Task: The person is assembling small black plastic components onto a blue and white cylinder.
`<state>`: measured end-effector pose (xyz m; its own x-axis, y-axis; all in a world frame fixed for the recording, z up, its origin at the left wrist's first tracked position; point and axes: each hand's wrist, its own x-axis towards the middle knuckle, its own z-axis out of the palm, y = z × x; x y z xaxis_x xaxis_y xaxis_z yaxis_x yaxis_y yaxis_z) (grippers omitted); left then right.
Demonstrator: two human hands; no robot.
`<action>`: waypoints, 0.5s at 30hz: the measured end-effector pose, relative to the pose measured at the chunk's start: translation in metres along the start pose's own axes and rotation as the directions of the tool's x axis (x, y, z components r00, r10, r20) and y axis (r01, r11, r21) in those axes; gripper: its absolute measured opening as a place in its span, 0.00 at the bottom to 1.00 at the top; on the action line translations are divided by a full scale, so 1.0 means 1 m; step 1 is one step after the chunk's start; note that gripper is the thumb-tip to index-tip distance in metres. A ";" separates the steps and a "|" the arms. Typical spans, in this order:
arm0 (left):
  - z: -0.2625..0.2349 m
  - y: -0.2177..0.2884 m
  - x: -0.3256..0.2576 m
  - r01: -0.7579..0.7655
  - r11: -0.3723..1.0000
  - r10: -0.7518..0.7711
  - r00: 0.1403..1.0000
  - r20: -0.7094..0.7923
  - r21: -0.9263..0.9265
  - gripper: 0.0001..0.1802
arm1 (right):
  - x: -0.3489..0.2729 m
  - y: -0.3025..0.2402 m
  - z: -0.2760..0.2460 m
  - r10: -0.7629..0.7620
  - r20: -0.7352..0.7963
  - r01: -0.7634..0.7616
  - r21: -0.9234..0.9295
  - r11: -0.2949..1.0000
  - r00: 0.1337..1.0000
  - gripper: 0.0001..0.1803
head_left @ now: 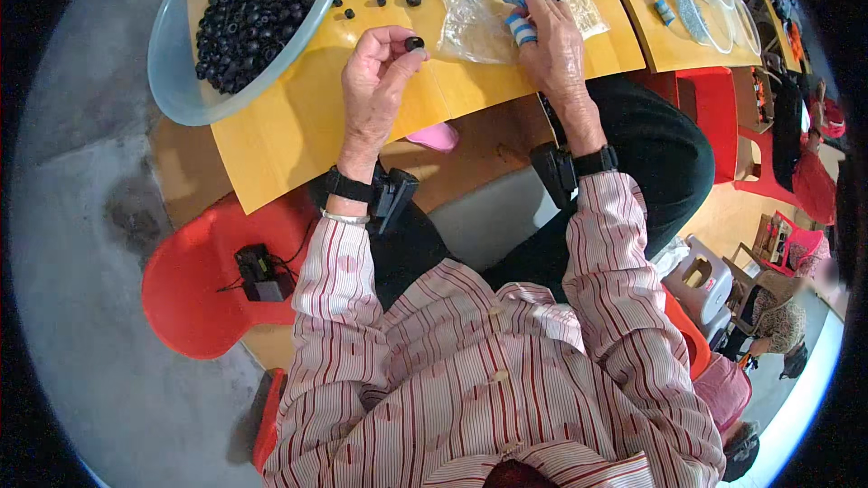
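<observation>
Two hands: left hand pinching black ring, hole sideways; right hand gripping plastic bag.

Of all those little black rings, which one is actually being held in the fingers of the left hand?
The single black ring pinched at the left hand's fingertips, lifted apart from the others. The rest sit heaped in the clear bowl or scattered loose on the yellow board.

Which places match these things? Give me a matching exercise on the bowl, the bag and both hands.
Things:
1. bowl
2. bag
3. left hand
4. right hand

Places or states:
A. pinching one black ring
B. resting on the bag, blue tape on its fingers
C. full of black rings, at the board's left end
D. clear, lying under the right hand

Pairs: 1-C, 2-D, 3-A, 4-B
</observation>
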<state>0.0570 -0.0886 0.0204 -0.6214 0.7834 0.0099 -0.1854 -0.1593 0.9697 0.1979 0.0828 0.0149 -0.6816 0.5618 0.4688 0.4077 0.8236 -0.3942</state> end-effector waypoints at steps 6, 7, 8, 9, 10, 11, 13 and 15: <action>-0.002 -0.005 0.000 -0.011 0.995 0.009 1.000 0.016 0.102 0.11 | 0.011 -0.045 -0.025 0.097 0.141 -0.139 0.330 0.934 0.985 0.14; -0.002 -0.005 0.000 -0.034 0.987 0.032 0.999 0.013 0.159 0.11 | 0.011 -0.051 -0.026 0.098 0.144 -0.141 0.324 0.935 0.985 0.14; -0.001 -0.005 0.001 -0.057 0.975 0.055 0.998 0.012 0.216 0.11 | 0.012 -0.055 -0.027 0.059 0.154 -0.113 0.369 0.922 0.986 0.14; 0.001 -0.006 0.001 -0.055 0.976 0.053 0.999 0.011 0.210 0.11 | 0.012 -0.058 -0.028 0.019 0.161 -0.085 0.414 0.906 0.987 0.15; 0.000 -0.006 0.001 -0.057 0.972 0.057 0.998 0.008 0.228 0.11 | 0.013 -0.063 -0.028 0.014 0.188 -0.089 0.397 0.913 0.982 0.16; 0.000 -0.006 0.001 -0.059 0.968 0.060 0.998 0.004 0.245 0.11 | 0.013 -0.065 -0.027 0.009 0.191 -0.086 0.400 0.912 0.981 0.16; 0.001 -0.006 0.001 -0.073 0.956 0.077 0.997 -0.002 0.284 0.10 | 0.011 -0.066 -0.025 -0.006 0.258 -0.090 0.358 0.929 0.966 0.18; 0.003 -0.005 0.001 -0.087 0.944 0.093 0.996 -0.004 0.319 0.10 | 0.009 -0.065 -0.023 -0.026 0.252 -0.070 0.364 0.929 0.967 0.18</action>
<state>0.0598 -0.0853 0.0167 -0.6394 0.7624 0.0994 0.1218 -0.0271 0.9922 0.1786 0.0361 0.0628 -0.8232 0.5023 0.2645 0.2048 0.6973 -0.6869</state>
